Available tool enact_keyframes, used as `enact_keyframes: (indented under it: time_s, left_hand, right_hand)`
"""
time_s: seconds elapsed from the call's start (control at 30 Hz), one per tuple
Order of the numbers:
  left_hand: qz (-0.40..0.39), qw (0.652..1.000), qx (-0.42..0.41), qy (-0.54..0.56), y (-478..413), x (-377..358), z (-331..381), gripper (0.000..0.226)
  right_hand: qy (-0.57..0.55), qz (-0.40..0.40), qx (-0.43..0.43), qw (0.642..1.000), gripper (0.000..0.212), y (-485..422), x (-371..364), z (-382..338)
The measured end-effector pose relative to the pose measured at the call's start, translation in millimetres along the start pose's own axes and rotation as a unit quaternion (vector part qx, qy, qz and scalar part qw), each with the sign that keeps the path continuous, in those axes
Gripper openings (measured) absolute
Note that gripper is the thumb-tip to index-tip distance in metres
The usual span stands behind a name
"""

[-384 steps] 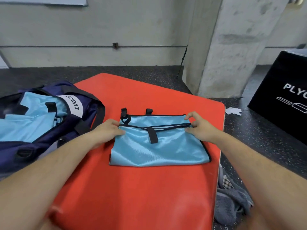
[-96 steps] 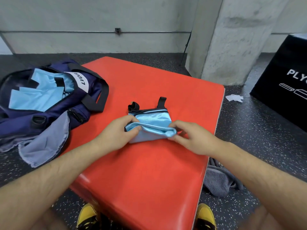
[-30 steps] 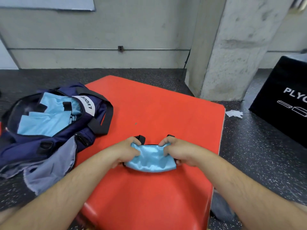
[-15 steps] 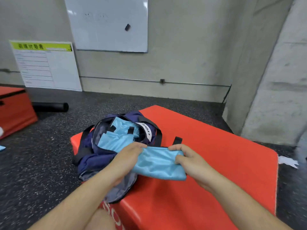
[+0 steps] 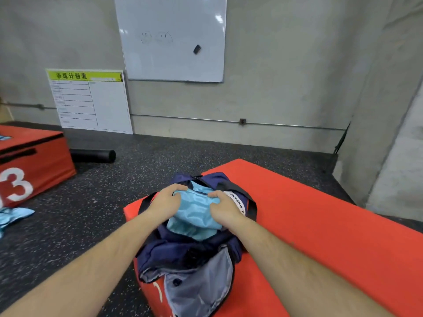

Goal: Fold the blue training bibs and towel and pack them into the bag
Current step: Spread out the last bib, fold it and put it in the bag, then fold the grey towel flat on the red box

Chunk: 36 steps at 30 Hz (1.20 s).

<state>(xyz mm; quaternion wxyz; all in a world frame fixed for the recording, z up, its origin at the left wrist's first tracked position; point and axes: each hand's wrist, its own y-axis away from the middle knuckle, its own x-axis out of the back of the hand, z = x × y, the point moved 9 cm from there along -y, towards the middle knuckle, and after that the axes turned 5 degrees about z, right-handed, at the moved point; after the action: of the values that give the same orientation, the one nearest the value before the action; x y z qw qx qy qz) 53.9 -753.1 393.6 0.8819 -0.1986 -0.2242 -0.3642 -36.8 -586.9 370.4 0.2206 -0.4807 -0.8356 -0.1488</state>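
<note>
Your left hand and right hand each grip one end of the folded bib, fingers curled over its far edge. The bib sits in the open mouth of the bag. The bag rests on the red box, at its left end. Blue cloth lies on the floor, far left.

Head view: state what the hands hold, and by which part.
Both grip the folded blue bib: the left hand its left end, the right hand its right end, at the open mouth of the navy bag.
</note>
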Motion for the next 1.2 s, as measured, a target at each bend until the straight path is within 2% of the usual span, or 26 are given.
enact_keyframes:
  time_s: [0.13, 0.27, 0.33, 0.4, 0.47, 0.5, 0.57, 0.6, 0.67, 0.77, 0.83, 0.93, 1.0, 1.1, 1.2]
  left_hand:
    - [-0.012, 1.000, -0.007, -0.007, -33.0, -20.8, -9.8, 0.038]
    - [0.002, 0.994, -0.078, -0.083, -55.6, -37.2, -12.2, 0.039]
    - [0.051, 0.959, -0.127, -0.247, -61.5, -44.8, -17.1, 0.039]
    - [0.106, 0.897, -0.216, -0.370, -58.1, -55.6, -7.6, 0.034]
    - [0.053, 0.862, -0.304, -0.402, -52.9, -83.0, -2.0, 0.025]
    - [0.007, 0.854, -0.321, -0.408, -54.1, -96.1, -6.5, 0.029]
    - [-0.072, 0.851, -0.305, -0.421, -60.8, -112.2, -20.0, 0.052]
    - [-0.089, 0.848, -0.303, -0.425, -64.7, -115.2, -25.7, 0.063]
    - [-0.118, 0.848, -0.292, -0.427, -68.8, -116.9, -34.0, 0.079]
    - [-0.114, 0.884, -0.257, -0.373, -72.2, -111.6, -42.9, 0.093]
    - [-0.117, 0.892, -0.224, -0.375, -75.0, -113.9, -53.8, 0.086]
    - [-0.140, 0.911, -0.170, -0.348, -81.7, -121.6, -62.8, 0.060]
    - [-0.141, 0.932, -0.138, -0.303, -87.8, -120.4, -62.3, 0.060]
    - [-0.147, 0.934, -0.117, -0.305, -93.5, -120.6, -55.0, 0.059]
    - [-0.163, 0.909, -0.120, -0.365, -91.1, -123.7, -43.3, 0.055]
  right_hand:
    - [0.052, 0.006, -0.015, 0.999, 0.056, -37.3, -10.7, 4.7]
    - [0.104, 0.088, 0.009, 0.991, 0.069, -64.9, -11.0, 1.4]
    - [0.157, 0.108, 0.028, 0.981, 0.070, -71.8, -14.1, -0.8]
    - [0.274, 0.110, 0.038, 0.955, 0.066, -74.1, -23.5, 3.7]
    - [0.386, 0.167, 0.097, 0.902, 0.057, -76.3, -32.1, -2.6]
    - [0.427, 0.156, 0.103, 0.885, 0.053, -73.8, -38.6, -4.6]
    - [0.510, 0.113, 0.106, 0.846, 0.057, -69.2, -59.4, -2.0]
    - [0.518, 0.116, 0.131, 0.837, 0.056, -71.4, -67.4, -2.8]
    - [0.507, 0.076, 0.123, 0.850, 0.054, -81.4, -80.5, 6.8]
    - [0.494, 0.026, 0.106, 0.863, 0.062, -91.0, -79.2, 18.6]
    - [0.463, -0.002, 0.080, 0.883, 0.063, -97.0, -78.0, 32.9]
    - [0.430, -0.020, 0.067, 0.900, 0.060, -100.7, -75.4, 39.9]
    - [0.412, -0.037, 0.066, 0.908, 0.061, -105.6, -77.6, 40.7]
    - [0.473, -0.094, 0.095, 0.871, 0.061, -105.6, -86.3, 40.8]
    - [0.513, -0.113, 0.097, 0.845, 0.064, -90.0, -78.9, 31.4]
